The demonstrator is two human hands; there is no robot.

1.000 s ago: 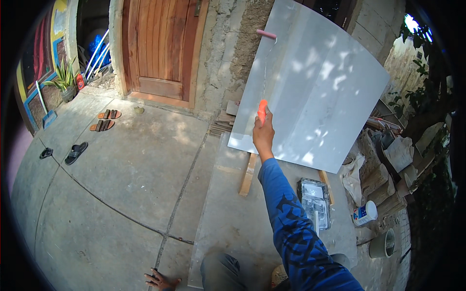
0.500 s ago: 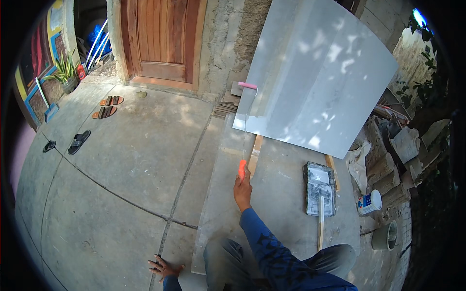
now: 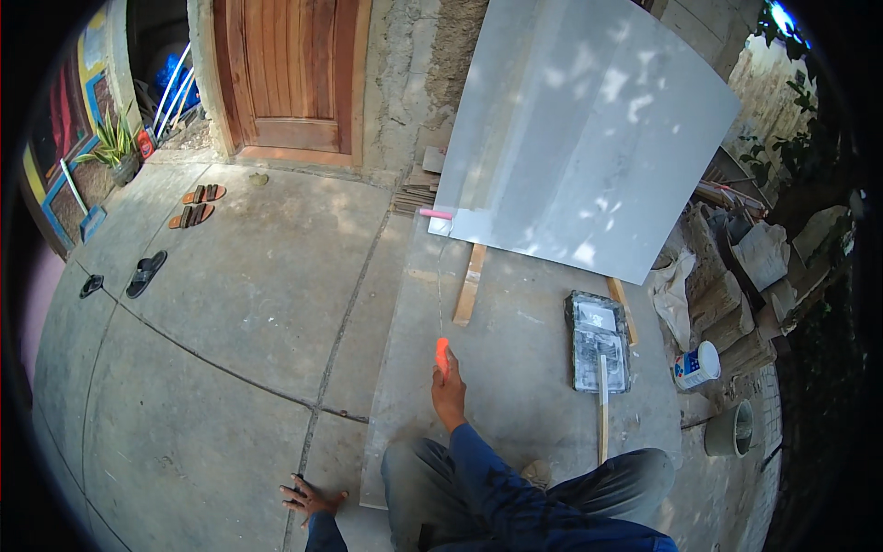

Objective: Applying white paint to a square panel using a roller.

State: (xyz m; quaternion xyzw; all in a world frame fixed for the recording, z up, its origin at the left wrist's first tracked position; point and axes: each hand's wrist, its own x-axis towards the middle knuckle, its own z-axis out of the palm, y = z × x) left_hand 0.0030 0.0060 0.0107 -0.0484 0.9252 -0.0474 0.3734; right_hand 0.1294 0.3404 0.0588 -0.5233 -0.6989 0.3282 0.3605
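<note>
My right hand (image 3: 449, 393) is closed around the orange handle of a paint roller (image 3: 442, 357). Its long thin wire runs forward to a pink roller sleeve (image 3: 436, 213), which lies at the lower left corner of a large grey-white board (image 3: 589, 138). The board leans back, its lower part over wooden battens, and a whiter patch of paint shows by that corner. My left hand (image 3: 311, 500) rests on the concrete floor with its fingers spread, holding nothing. To the right, a black paint tray (image 3: 598, 342) smeared with white paint has a pale wooden stick (image 3: 603, 414) resting on its near end.
A white paint bucket (image 3: 696, 365) and a grey bucket (image 3: 729, 429) stand right of the tray. One wooden batten (image 3: 470, 287) juts from beneath the board. Split logs (image 3: 727, 299) line the right side. Several sandals (image 3: 191, 216) lie at the left, before a wooden door (image 3: 299, 74).
The roller has come down the board's left edge to its lower corner, as my right hand drew back toward me. My left hand stays on the floor. The view has shifted slightly.
</note>
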